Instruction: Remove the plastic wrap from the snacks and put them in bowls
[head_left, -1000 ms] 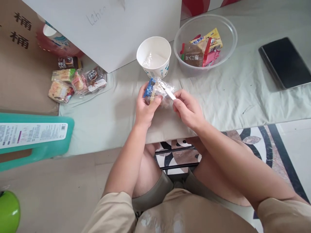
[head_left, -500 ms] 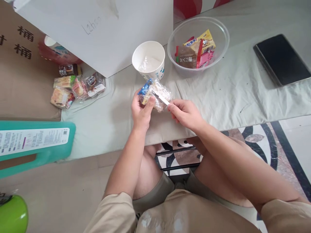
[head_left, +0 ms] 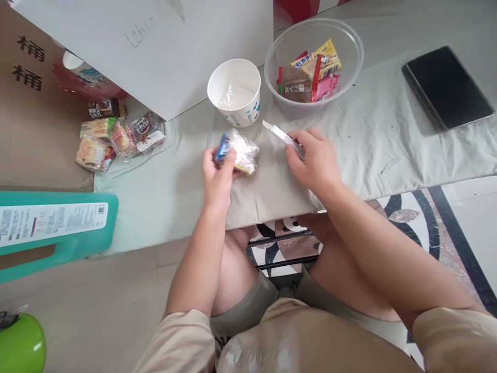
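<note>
My left hand (head_left: 218, 173) is closed on a clear-wrapped snack packet (head_left: 243, 153) with a blue end, its thumb across the top; the wrapper is blurred and shiny. My right hand (head_left: 313, 158) grips a small white utility knife (head_left: 280, 135), whose tip points up and left, apart from the packet. Just beyond the packet stands a white paper cup (head_left: 234, 93) with crumpled clear film inside. Behind the knife is a clear plastic bowl (head_left: 351, 85) that holds several snack packets, among them a brown one (head_left: 297, 84) and a yellow one (head_left: 330, 56).
A dark tablet-like device (head_left: 448, 88) lies at the right of the cloth-covered table (head_left: 178, 191). Several wrapped snacks (head_left: 95, 154) are grouped at the left, near a large white box (head_left: 155, 62). A teal jug (head_left: 111, 217) borders the left side; a green object (head_left: 21, 344) sits below it.
My right hand has drawn the knife away from the packet, to the right and up. The left hand has shifted slightly left with the packet, which has turned.
</note>
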The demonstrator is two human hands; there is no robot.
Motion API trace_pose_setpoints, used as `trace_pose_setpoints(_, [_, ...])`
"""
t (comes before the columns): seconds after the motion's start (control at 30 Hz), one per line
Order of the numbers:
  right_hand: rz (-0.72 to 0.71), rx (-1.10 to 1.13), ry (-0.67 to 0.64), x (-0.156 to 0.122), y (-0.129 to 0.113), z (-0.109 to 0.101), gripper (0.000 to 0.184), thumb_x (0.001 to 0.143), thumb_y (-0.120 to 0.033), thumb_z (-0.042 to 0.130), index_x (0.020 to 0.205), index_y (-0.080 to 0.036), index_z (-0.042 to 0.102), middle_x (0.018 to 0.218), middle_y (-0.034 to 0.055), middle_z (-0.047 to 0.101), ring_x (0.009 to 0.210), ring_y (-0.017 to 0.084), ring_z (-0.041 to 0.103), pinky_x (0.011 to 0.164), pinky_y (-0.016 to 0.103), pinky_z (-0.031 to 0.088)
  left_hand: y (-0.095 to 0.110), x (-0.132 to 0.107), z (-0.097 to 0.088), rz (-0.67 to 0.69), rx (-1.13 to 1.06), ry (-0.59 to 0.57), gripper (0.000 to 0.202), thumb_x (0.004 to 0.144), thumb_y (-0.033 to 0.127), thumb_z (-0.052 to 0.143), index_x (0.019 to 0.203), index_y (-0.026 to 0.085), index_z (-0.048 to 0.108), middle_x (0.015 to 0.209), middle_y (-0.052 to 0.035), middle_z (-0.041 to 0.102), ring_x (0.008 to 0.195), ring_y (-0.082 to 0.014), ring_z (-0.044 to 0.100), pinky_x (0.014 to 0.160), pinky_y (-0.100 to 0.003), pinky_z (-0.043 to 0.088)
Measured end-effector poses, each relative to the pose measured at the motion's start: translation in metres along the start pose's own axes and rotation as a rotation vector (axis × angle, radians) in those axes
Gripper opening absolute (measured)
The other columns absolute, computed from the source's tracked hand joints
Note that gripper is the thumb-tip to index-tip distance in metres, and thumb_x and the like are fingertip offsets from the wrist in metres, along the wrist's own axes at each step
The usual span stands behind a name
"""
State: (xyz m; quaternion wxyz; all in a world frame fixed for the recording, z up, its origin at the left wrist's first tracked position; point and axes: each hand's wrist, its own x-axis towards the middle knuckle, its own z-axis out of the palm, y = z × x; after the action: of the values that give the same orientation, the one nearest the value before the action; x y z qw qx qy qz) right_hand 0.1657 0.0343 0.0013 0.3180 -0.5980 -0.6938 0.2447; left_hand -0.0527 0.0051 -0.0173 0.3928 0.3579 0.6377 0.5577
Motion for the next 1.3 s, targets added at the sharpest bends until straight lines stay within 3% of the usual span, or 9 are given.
trace_pose_setpoints(0.17, [-0.022,-0.149,-0.006,0.008,0.023,0.008,0.027,0.092,-0.031,0.058,0.114,-0.023,0.070,0.109,0.0116,0.072,0.086,0.027,0.064,0.076,0.041,0.048,-0.001,-0.010,-0.011,0.446,0.517,0.127,0.045,0.086,0.044,0.075,0.121,0.024,0.056,0.125,-0.0093,0.062,0.120,-0.0242,0.063,0.104,-0.040,0.053])
trace_pose_setpoints(0.37, [-0.082,-0.200,0.136,0.009,0.024,0.007,0.021,0.094,-0.029,0.056,0.113,-0.024,0.065,0.112,0.0140,0.069,0.107,0.035,0.063,0.095,0.054,0.047,0.002,-0.009,-0.014,0.601,0.749,-0.097,0.042,0.076,0.027,0.081,0.114,0.021,0.065,0.120,-0.0088,0.061,0.118,-0.0261,0.061,0.106,-0.039,0.052])
trace_pose_setpoints(0.53, [-0.337,0.023,0.022,-0.002,0.004,0.021,0.019,0.090,-0.024,0.054,0.107,-0.024,0.063,0.098,0.0087,0.068,0.093,0.027,0.065,0.086,0.044,0.051,0.007,-0.014,-0.011,0.575,0.706,-0.091,0.027,0.079,0.028,0.080,0.103,0.022,0.069,0.110,-0.0071,0.064,0.106,-0.0224,0.065,0.094,-0.035,0.055])
trace_pose_setpoints(0.67, [-0.340,0.110,-0.022,-0.009,-0.002,0.029,0.022,0.087,-0.023,0.055,0.107,-0.023,0.063,0.096,0.0073,0.068,0.088,0.024,0.063,0.080,0.039,0.052,0.009,-0.017,-0.006,0.465,0.523,-0.126,0.011,0.091,0.032,0.064,0.087,0.022,0.065,0.094,-0.0044,0.068,0.090,-0.0169,0.065,0.077,-0.029,0.054])
trace_pose_setpoints(0.83, [-0.348,0.143,-0.132,-0.009,-0.003,0.022,0.030,0.088,-0.033,0.058,0.114,-0.020,0.066,0.107,0.0117,0.067,0.098,0.027,0.063,0.086,0.041,0.053,0.014,-0.018,0.002,0.161,0.128,-0.091,0.025,0.089,0.043,0.063,0.078,0.024,0.052,0.086,-0.0023,0.066,0.079,-0.0149,0.064,0.071,-0.027,0.054])
trace_pose_setpoints(1.0, [-0.266,0.104,-0.208,-0.007,-0.004,0.017,0.056,0.083,-0.043,0.068,0.134,-0.022,0.063,0.117,0.0115,0.065,0.101,0.028,0.063,0.092,0.043,0.052,0.018,-0.007,-0.004,-0.179,-0.205,-0.108,0.045,0.080,0.061,0.059,0.076,0.024,0.034,0.077,-0.0017,0.054,0.079,-0.0197,0.066,0.070,-0.033,0.057])
trace_pose_setpoints(1.13, [-0.222,0.058,-0.287,-0.008,-0.007,0.016,0.055,0.084,-0.041,0.069,0.136,-0.021,0.065,0.103,0.0085,0.064,0.083,0.022,0.060,0.082,0.039,0.051,0.018,-0.005,-0.008,-0.109,-0.109,-0.094,0.052,0.080,0.076,0.057,0.083,0.025,0.048,0.083,-0.0038,0.056,0.084,-0.0213,0.065,0.070,-0.034,0.055])
trace_pose_setpoints(1.23, [-0.221,0.061,-0.301,-0.008,-0.010,0.015,0.043,0.086,-0.038,0.067,0.125,-0.023,0.070,0.100,0.0075,0.063,0.080,0.021,0.058,0.078,0.037,0.050,0.017,-0.010,-0.002,0.047,0.068,-0.079,0.039,0.069,0.052,0.080,0.088,0.024,0.061,0.084,-0.0015,0.061,0.076,-0.0161,0.062,0.066,-0.028,0.051])
trace_pose_setpoints(1.3, [-0.221,0.099,-0.283,-0.008,-0.011,0.014,0.033,0.086,-0.034,0.065,0.116,-0.023,0.070,0.098,0.0069,0.063,0.078,0.020,0.057,0.077,0.036,0.049,0.016,-0.012,0.002,0.049,0.114,-0.094,0.026,0.064,0.032,0.080,0.083,0.023,0.065,0.078,0.0000,0.062,0.069,-0.0135,0.058,0.059,-0.025,0.048])
